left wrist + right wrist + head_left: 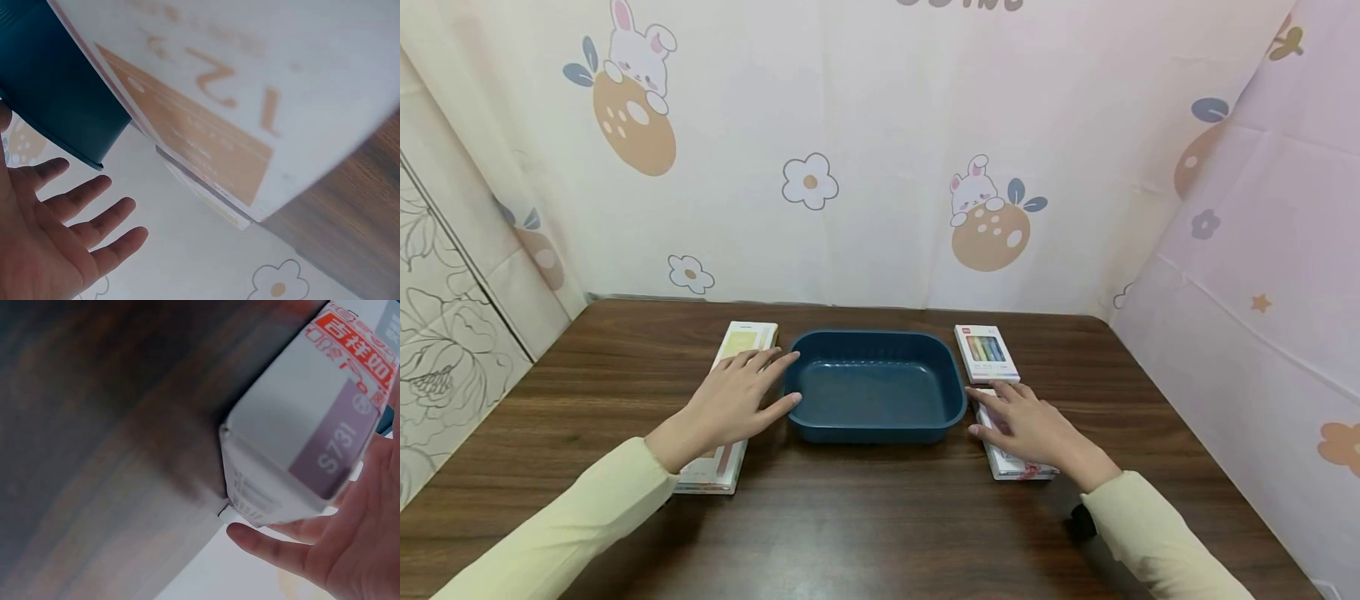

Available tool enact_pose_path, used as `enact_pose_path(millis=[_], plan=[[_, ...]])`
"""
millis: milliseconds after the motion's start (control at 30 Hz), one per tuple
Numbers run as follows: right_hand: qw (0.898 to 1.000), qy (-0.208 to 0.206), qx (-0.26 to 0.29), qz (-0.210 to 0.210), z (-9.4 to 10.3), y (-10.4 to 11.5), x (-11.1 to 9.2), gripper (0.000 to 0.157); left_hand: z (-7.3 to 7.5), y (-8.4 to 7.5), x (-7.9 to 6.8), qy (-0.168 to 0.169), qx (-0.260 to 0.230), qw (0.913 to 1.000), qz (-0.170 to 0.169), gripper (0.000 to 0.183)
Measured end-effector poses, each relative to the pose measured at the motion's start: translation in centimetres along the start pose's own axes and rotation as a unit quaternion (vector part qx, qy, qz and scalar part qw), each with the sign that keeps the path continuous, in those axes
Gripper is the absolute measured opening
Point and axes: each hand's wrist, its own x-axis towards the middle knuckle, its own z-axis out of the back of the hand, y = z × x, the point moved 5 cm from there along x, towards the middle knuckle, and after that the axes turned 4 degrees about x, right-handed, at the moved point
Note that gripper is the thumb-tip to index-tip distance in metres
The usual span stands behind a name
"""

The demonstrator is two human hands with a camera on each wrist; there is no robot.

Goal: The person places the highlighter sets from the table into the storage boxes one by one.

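A dark blue rectangular basin [865, 435] stands mid-table with nothing in it. My left hand [733, 400], fingers spread, hovers over the white boxes on the left, fingertips at the basin's left rim. One of those, a white box with an orange panel [187, 137] and a printed 12, fills much of the left wrist view; another white box [760, 335] shows behind the hand. On the right, my right hand [1030, 425] extends loose fingers over a white box with a purple S731 label [334, 450], partly hiding it. Its index fingertip is beside the basin's right rim.
A white box with a window of coloured sticks [985, 350] lies behind the right hand. The brown wooden table [865, 525] ends at a pale patterned cloth [880, 233]. A small black object [1081, 523] shows by the right cuff.
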Motion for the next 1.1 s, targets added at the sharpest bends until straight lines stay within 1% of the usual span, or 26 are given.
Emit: enact_pose_path(millis=[367,600,733,900,1100], plan=[[1.0,0.003,-0.001,0.008,0.0,0.1,0.2,0.058,-0.8,-0.1,0.7,0.033,-0.02,0.9993,-0.003,0.061],[1.0,0.007,-0.003,0.018,-0.1,0.3,0.3,0.061,-1.1,-0.1,0.8,0.045,-0.031,0.9985,0.006,0.058],[1.0,0.003,-0.004,0.028,0.0,0.4,0.3,0.058,-1.2,-0.1,0.9,0.046,-0.034,0.9984,0.005,0.057],[0.999,-0.005,-0.009,0.038,0.1,0.5,0.5,0.053,-1.2,-0.1,1.0,0.035,-0.031,0.9989,-0.002,0.057],[1.0,0.001,-0.007,0.03,0.2,0.4,0.8,0.053,-1.0,-0.2,1.1,0.027,-0.024,0.9993,-0.011,0.058]])
